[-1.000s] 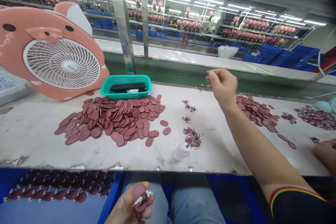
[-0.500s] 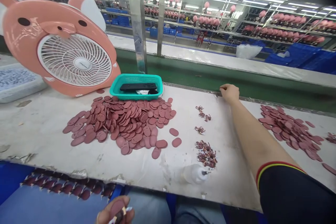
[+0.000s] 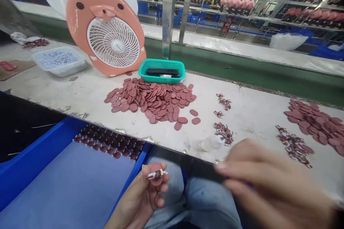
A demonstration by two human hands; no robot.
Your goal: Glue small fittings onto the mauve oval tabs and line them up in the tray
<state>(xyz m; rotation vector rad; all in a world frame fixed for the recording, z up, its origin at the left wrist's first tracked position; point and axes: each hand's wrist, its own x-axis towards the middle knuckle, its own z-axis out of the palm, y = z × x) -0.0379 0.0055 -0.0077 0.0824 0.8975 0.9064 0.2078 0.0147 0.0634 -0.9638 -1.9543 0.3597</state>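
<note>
Between thumb and fingers, my left hand (image 3: 145, 193) holds a reddish oval disc (image 3: 156, 182) with a small dark-and-white figure piece (image 3: 155, 174) lying across it, above my lap. My right hand (image 3: 258, 175) is blurred by motion at the lower right, near the table's front edge; whether anything is between its fingers is hidden. A white squeeze bottle (image 3: 211, 143) lies on the table just left of the right hand. Small brown figure pieces (image 3: 223, 131) lie behind the bottle. A large pile of oval discs (image 3: 153, 98) spreads over the middle of the table.
A teal basket (image 3: 161, 78) with dark items stands behind the disc pile, beside a pink fan (image 3: 107, 28). At left is a white tray (image 3: 61, 69). More discs (image 3: 314, 121) and figure pieces (image 3: 294, 146) lie at right. A blue bin (image 3: 61, 186) holding rows of pieces sits below.
My right hand has come back from the table's far edge to the near side. My left hand, still holding the disc and figure piece, shows higher in view. The camera view has shifted left.
</note>
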